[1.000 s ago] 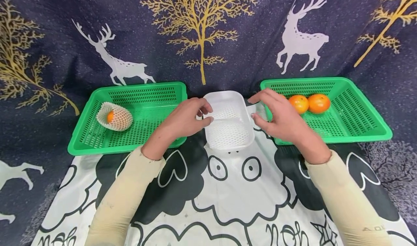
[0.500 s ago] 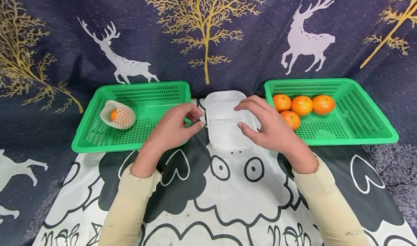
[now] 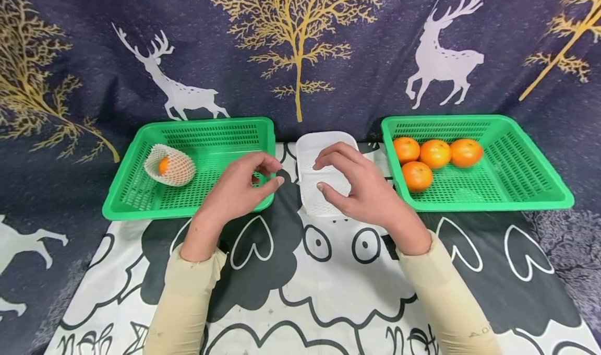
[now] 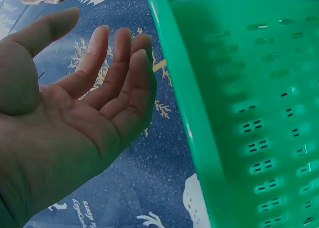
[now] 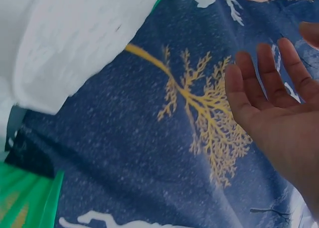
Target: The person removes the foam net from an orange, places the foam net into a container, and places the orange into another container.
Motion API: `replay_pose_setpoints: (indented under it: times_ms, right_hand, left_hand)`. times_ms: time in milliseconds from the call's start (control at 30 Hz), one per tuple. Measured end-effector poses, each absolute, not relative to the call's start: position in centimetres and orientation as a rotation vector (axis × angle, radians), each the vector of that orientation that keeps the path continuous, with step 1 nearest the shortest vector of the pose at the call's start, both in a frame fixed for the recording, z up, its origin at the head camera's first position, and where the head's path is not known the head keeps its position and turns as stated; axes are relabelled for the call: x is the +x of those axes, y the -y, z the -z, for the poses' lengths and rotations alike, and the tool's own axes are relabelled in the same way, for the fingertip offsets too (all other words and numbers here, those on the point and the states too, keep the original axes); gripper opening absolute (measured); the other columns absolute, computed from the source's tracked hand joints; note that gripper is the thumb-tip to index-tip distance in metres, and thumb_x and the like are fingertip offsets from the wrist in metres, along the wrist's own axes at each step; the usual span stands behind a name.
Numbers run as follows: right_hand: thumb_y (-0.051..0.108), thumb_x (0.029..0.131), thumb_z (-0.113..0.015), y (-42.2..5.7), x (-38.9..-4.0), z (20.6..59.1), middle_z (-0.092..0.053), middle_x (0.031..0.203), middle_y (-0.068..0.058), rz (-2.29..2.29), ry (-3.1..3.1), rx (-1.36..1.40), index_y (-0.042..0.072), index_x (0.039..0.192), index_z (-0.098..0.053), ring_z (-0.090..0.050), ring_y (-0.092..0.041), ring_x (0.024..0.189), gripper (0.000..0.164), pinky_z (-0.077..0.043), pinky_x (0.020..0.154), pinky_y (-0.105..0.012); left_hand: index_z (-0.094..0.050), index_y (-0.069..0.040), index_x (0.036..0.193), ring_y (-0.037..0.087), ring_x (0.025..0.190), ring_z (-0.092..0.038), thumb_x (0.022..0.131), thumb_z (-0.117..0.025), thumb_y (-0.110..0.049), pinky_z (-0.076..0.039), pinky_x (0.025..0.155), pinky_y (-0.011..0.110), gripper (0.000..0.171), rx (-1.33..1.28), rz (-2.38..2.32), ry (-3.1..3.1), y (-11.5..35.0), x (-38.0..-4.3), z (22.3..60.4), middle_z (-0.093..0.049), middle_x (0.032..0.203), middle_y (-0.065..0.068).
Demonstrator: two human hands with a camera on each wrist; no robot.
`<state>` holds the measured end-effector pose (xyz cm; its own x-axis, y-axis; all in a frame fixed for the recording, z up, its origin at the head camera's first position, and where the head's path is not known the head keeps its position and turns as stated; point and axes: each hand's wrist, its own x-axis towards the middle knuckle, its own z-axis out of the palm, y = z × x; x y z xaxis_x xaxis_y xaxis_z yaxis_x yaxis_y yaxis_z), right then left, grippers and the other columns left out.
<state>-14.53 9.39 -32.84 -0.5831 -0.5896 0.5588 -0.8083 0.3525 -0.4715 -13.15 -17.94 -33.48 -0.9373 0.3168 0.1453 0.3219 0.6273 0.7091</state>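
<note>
A white plastic tray [image 3: 310, 201] lies on the table between two green baskets. My right hand [image 3: 359, 188] hovers over the tray's right part with fingers loosely bent, holding nothing. By the right side of the left green basket [image 3: 220, 162], my left hand [image 3: 235, 188] hangs in the air, also holding nothing; the left wrist view shows its palm and relaxed fingers beside the basket's wall [image 4: 184, 98]. An orange [image 3: 163, 165] in a white foam net [image 3: 180, 169] lies in that basket. Several bare oranges [image 3: 435, 153] sit in the left part of the right green basket [image 3: 497, 182].
A white cloth [image 3: 319, 287] with black sheep drawings covers the table. Behind it hangs a dark blue cloth [image 3: 347, 99] with white deer and golden trees. The baskets' raised rims flank the tray on both sides.
My right hand has moved left from the right basket's edge to over the tray, uncovering more oranges. My left hand has drawn back leftward, away from the tray. The view shifted slightly.
</note>
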Motion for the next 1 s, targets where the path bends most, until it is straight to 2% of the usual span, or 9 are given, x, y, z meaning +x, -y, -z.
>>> replay_pose_setpoints:
  times_ms: [200, 500, 800, 1000]
  right_hand:
    - [0.016, 0.091, -0.069, -7.3, -14.2, 32.9, -0.057, 0.117, 0.000, -1.131, 2.249, 1.306, 0.011, 0.111, -0.064, -0.054, -0.014, 0.112, 0.021, -0.042, 0.101, -0.032]
    - [0.013, 0.092, -0.068, -4.5, -13.8, 33.3, -0.059, 0.119, -0.006, -1.158, 2.138, 1.384, 0.006, 0.115, -0.065, -0.054, -0.017, 0.113, 0.025, -0.043, 0.102, -0.031]
    - [0.018, 0.094, -0.066, -1.6, -13.6, 35.0, -0.057, 0.125, -0.002, -1.032, 2.230, 1.453, 0.007, 0.129, -0.062, -0.052, -0.012, 0.116, 0.036, -0.039, 0.104, -0.026]
    - [0.019, 0.094, -0.067, -0.9, -13.6, 36.0, -0.056, 0.126, -0.002, -0.959, 2.275, 1.410, 0.009, 0.127, -0.062, -0.052, -0.013, 0.117, 0.035, -0.038, 0.105, -0.024]
  left_hand:
    - [-0.064, -0.020, 0.115, 0.023, 0.103, -0.061, 0.096, -0.069, -0.028, -0.051, 0.082, 0.039, 0.021, -0.541, 1.233, 2.819, 18.4, -13.1, 33.3, -0.063, 0.111, -0.002]
    - [-0.064, -0.013, 0.118, 0.019, 0.101, -0.061, 0.097, -0.067, -0.029, -0.051, 0.084, 0.042, 0.027, -0.516, 1.208, 2.847, 19.8, -13.3, 33.0, -0.064, 0.115, 0.003]
    - [-0.065, -0.017, 0.115, 0.019, 0.102, -0.062, 0.097, -0.066, -0.026, -0.052, 0.084, 0.040, 0.020, -0.463, 1.171, 2.871, 20.9, -13.2, 32.8, -0.064, 0.113, -0.001]
    - [-0.065, -0.017, 0.117, 0.020, 0.104, -0.062, 0.097, -0.065, -0.031, -0.051, 0.086, 0.042, 0.024, -0.389, 1.163, 2.897, 21.6, -13.2, 32.6, -0.065, 0.114, 0.001]
